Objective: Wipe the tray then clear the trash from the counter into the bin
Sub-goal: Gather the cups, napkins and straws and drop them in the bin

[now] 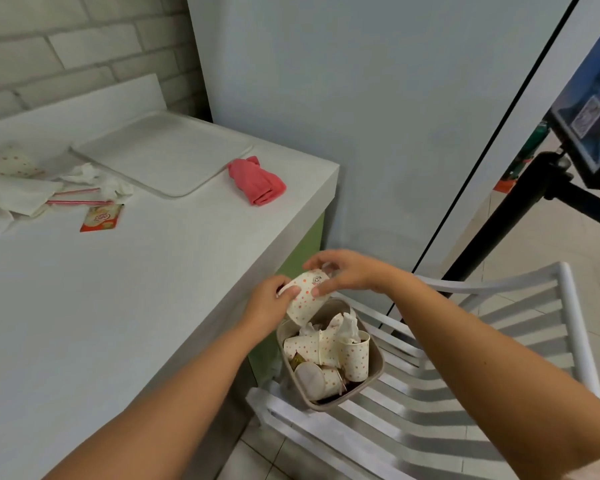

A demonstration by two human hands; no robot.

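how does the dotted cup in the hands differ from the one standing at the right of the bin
The held cup is gripped by the left hand and right hand above the bin; the standing cup sits inside it among other trash. The held cup is tilted; the standing cup is roughly upright, mouth up. Both are white paper cups with orange dots.

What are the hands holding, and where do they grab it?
Both hold one dotted cup over the bin: left hand on its side, right hand round its upper end.
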